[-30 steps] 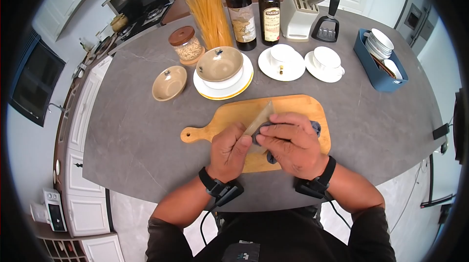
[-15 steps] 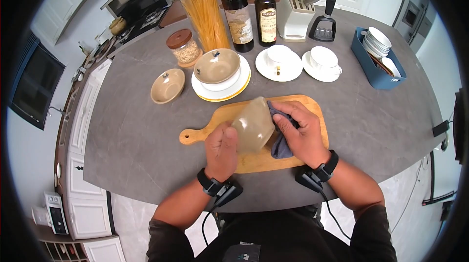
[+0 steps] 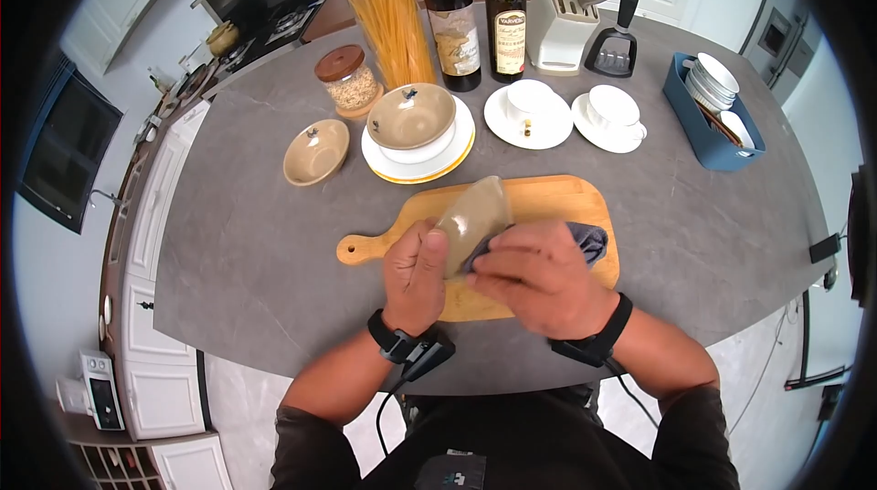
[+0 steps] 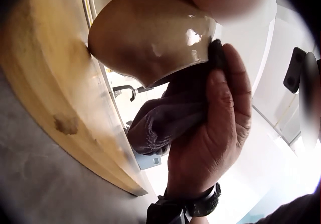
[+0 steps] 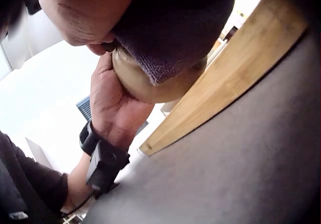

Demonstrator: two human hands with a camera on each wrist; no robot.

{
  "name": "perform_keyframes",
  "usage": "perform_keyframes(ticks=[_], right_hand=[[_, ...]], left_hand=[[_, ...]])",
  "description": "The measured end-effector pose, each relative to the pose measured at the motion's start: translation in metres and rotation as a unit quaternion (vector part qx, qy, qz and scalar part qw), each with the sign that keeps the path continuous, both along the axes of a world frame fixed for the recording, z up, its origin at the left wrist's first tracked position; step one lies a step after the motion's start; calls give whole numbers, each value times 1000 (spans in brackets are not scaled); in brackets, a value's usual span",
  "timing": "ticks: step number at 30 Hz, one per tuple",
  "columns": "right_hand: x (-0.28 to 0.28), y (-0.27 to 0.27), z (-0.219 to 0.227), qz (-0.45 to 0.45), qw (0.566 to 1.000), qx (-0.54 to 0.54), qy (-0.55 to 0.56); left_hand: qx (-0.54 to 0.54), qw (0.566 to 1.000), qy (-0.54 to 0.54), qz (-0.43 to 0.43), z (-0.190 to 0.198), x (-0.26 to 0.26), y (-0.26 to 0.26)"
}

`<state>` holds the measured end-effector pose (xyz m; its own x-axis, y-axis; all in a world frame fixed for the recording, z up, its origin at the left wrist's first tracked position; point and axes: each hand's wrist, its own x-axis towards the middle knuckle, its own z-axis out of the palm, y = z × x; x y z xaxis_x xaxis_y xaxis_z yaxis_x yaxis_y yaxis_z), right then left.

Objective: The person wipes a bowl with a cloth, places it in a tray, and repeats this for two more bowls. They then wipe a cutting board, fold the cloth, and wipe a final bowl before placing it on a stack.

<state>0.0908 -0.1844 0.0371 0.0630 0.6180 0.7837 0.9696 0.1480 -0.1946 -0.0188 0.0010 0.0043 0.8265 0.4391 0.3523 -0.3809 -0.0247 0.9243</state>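
Note:
My left hand grips a tan glazed bowl by its left side, holding it tilted above the wooden cutting board. In my right hand is a dark grey-purple cloth, pinched at the bowl's rim. The left wrist view shows the thumb and fingers of the right hand at the rim, with the cloth bunched and hanging below. From the right wrist, the cloth covers much of the bowl, while the left hand supports it from beneath.
Beyond the board are a small tan bowl, a tan bowl stacked on white dishes, and two white cups on saucers. Behind them stand jars, two bottles and a knife block. A blue bin of dishes is right.
The bowl has turned in my left hand, from edge-on to broad side, then partly back. My right hand with the cloth drew right off the rim, then came back left onto it.

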Motion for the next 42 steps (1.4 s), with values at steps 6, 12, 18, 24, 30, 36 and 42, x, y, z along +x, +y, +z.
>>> perform_keyframes(ticks=[6, 12, 18, 24, 30, 36, 42], right_hand=[[1, 4, -6, 5, 1000, -6, -19], [12, 4, -7, -34, 990, 61, 122], [22, 3, -20, -45, 929, 20, 366], [21, 6, -28, -61, 922, 30, 382], [21, 4, -28, -45, 891, 19, 451], [22, 0, -23, -43, 928, 0, 369], [19, -2, -22, -24, 941, 5, 339]], left_hand=[[-6, 1000, 13, -4, -4, 2, 4], [-66, 998, 14, 0, -3, 6, 0], [-103, 994, -3, -25, -22, 9, 15], [-138, 988, 5, -62, -19, 7, 13], [-138, 986, 1, -90, -27, 5, 20], [-169, 982, 14, -85, -16, 3, 17], [-160, 986, 18, -36, -5, 5, 5]])
